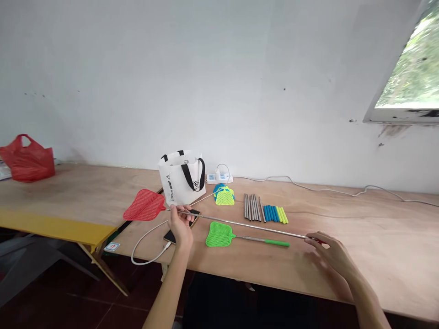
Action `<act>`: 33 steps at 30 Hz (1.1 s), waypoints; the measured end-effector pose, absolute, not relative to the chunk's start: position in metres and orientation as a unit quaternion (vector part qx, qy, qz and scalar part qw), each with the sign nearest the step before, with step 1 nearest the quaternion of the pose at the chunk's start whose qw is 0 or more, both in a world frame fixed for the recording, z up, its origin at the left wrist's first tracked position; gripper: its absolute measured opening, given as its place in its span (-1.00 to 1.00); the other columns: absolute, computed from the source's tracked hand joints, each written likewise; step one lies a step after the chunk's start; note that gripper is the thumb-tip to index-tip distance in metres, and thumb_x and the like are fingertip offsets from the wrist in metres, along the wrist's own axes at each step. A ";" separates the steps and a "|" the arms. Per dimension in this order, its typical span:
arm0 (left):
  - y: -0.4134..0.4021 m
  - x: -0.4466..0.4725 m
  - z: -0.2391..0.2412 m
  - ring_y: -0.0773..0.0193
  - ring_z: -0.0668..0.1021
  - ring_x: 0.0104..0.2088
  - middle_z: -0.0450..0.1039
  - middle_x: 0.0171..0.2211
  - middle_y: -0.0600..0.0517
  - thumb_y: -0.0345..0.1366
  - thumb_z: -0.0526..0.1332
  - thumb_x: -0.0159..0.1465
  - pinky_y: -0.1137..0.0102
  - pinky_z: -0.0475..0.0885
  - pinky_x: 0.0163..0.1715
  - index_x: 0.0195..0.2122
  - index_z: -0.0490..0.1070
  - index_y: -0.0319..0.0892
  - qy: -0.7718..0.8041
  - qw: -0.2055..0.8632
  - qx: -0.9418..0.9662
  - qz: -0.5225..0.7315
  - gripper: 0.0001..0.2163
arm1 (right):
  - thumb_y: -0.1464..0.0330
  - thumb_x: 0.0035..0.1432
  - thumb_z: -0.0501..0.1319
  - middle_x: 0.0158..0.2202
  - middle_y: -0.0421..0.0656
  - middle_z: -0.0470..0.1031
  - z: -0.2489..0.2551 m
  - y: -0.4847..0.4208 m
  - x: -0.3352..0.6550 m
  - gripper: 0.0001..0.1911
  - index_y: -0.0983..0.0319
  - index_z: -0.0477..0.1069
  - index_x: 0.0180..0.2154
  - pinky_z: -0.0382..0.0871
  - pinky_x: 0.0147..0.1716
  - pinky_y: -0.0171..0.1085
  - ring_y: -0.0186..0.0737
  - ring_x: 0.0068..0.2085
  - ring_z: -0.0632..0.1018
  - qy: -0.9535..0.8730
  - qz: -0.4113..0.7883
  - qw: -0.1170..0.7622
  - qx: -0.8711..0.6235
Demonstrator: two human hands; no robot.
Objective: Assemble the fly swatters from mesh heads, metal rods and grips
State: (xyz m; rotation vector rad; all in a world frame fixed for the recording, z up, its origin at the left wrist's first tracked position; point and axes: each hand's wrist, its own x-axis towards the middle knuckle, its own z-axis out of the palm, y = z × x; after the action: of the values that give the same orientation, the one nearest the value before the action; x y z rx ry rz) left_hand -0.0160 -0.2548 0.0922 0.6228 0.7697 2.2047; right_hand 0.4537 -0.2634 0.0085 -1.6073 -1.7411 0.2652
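A red fly swatter (146,205) with a long metal rod is stretched between my two hands above the table. My left hand (181,226) pinches the rod just below the red mesh head. At the other end, my right hand (327,251) is closed around the handle, most of which is hidden by the fingers. Beneath the rod lies a green fly swatter (219,234) with a shorter rod and a green grip. Behind it are loose blue and yellow swatter heads (225,197), several metal tubes (253,208), blue grips (270,213) and yellow grips (282,215).
A phone (171,236) with a white cable lies by my left hand. Behind it stands a white bag (178,183) with black handles. A power strip (219,177) sits near the wall, and a red plastic bag (30,162) rests on the left table (92,187).
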 end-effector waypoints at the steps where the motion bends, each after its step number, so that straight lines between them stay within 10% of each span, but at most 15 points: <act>1: -0.256 -0.006 0.089 0.47 0.28 -0.68 0.46 -0.51 0.09 0.05 0.26 0.31 0.53 0.26 -0.66 -0.47 0.27 -0.16 0.306 0.338 0.239 0.857 -0.59 | -0.23 0.12 0.11 -0.22 -0.11 0.66 0.010 -0.263 0.449 -0.42 0.08 0.61 -0.30 0.45 -0.19 -0.17 -0.04 -0.21 0.61 -0.690 0.109 0.366 -0.615; 10: -0.305 0.141 0.038 0.07 0.64 -0.37 0.63 -0.29 -0.18 0.23 0.20 0.26 0.34 0.50 -0.50 -0.16 0.61 -0.19 0.351 0.566 0.471 0.579 -0.46 | 0.13 0.46 -0.06 -0.35 -0.13 0.63 0.035 -0.296 0.289 -0.53 0.12 0.55 -0.30 0.34 -0.29 -0.24 -0.20 -0.39 0.56 -0.823 0.044 0.340 -0.454; 22: -0.296 0.142 0.018 0.29 0.52 -0.61 0.56 -0.46 -0.09 0.33 0.12 0.23 0.48 0.33 -0.67 -0.17 0.57 -0.28 0.391 0.574 0.449 0.563 -0.33 | 0.19 0.39 0.03 -0.13 -0.16 0.64 0.032 -0.297 0.301 -0.68 0.02 0.50 -0.01 0.42 -0.16 -0.18 -0.10 -0.15 0.62 -0.811 0.116 0.271 -0.506; 33: -0.287 0.126 0.022 0.33 0.48 -0.61 0.57 -0.45 -0.09 0.32 0.17 0.18 0.50 0.31 -0.66 -0.18 0.55 -0.28 0.434 0.601 0.482 0.467 -0.34 | 0.13 0.35 0.08 -0.14 -0.17 0.62 0.024 -0.279 0.336 -0.72 0.08 0.50 -0.14 0.44 -0.15 -0.19 -0.13 -0.13 0.60 -0.793 0.148 0.285 -0.517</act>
State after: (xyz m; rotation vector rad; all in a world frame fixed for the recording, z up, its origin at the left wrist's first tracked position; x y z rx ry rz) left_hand 0.1259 -0.2872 0.0225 1.1181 1.0060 1.0828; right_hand 0.3363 -0.2789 0.0242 -1.3838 -2.1210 0.3962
